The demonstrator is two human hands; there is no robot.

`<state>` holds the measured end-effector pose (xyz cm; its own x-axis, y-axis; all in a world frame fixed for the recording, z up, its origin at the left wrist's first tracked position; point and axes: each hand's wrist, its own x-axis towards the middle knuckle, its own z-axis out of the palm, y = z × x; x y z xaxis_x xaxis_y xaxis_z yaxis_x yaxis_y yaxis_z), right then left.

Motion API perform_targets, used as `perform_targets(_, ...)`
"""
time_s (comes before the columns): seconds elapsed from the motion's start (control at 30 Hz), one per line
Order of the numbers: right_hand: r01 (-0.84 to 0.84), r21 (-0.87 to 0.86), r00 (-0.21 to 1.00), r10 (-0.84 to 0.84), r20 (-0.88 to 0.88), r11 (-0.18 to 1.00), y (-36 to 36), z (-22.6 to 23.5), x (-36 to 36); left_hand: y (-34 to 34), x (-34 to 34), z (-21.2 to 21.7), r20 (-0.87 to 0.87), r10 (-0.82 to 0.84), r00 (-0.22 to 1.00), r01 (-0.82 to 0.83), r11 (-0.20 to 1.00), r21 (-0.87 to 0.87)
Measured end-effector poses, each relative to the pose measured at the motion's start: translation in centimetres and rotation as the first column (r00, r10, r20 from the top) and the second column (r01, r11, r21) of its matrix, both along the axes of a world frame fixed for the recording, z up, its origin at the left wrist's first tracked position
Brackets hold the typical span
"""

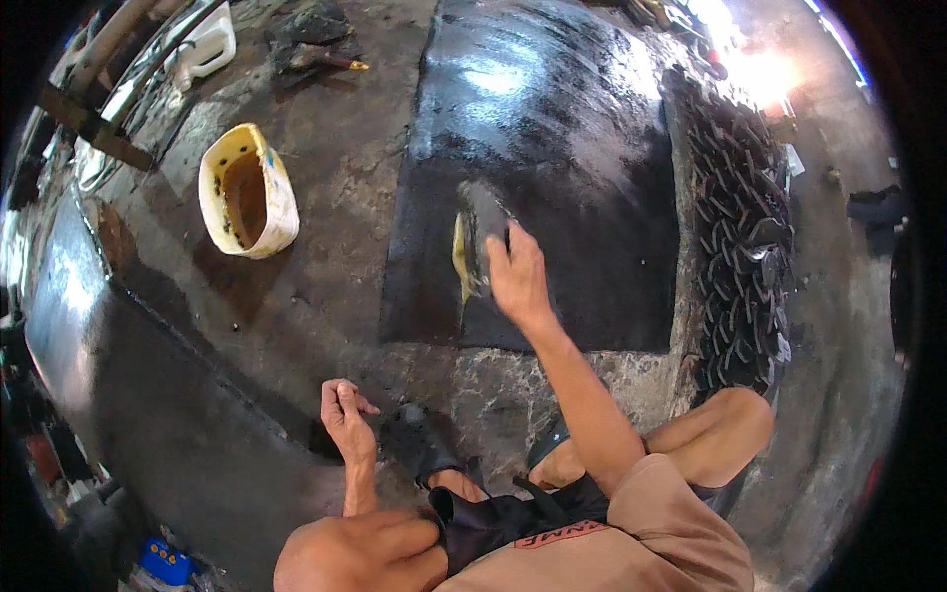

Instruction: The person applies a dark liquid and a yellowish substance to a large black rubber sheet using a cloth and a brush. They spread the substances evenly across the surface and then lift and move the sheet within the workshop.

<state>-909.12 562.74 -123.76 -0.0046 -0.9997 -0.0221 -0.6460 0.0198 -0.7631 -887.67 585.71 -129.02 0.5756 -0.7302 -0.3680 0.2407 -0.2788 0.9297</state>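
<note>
My right hand reaches forward over a large black rubber sheet on the floor and grips a dark, yellow-smeared flat tool pressed against the sheet's near left part. My left hand hangs loosely curled near my knee, above the stained concrete floor, holding nothing that I can see. A dark sandal lies just right of that hand.
A yellow-white plastic bucket with brown liquid stands to the left. A white jerrycan sits at the back left. Rows of dark curved rubber pieces lie stacked along the sheet's right side. A dark metal panel runs along the left.
</note>
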Motion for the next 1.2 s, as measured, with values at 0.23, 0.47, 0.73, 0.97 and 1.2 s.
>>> perform_targets(0.23,-0.269,-0.439,0.833,-0.022,-0.553,0.857,-9.8,-4.9,-2.1,0.1,-0.1,0.1,-0.028,0.011,1.0,-0.01,1.0,0.01)
perform_targets(0.47,-0.419,-0.164,0.818,0.293,-0.494,0.893,-13.9,-7.4,-4.3,-3.4,1.6,-0.8,-0.044,0.098,0.994,-0.095,0.993,0.072)
perform_targets(0.73,-0.398,-0.091,0.852,0.331,-0.405,0.913,10.0,-5.1,-3.2,-10.2,4.8,-0.2,-0.051,0.143,0.988,-0.148,0.983,-0.106)
perform_targets(0.97,-0.394,0.048,0.85,0.384,-0.36,0.918,12.9,-3.5,-5.2,-9.0,2.0,-1.2,-0.027,0.068,0.997,-0.07,0.995,-0.067)
perform_targets(1.2,0.116,0.371,0.852,-0.284,0.44,0.922,0.8,-0.7,-9.9,-5.8,2.3,-2.8,-0.034,0.131,0.991,-0.133,0.988,-0.073)
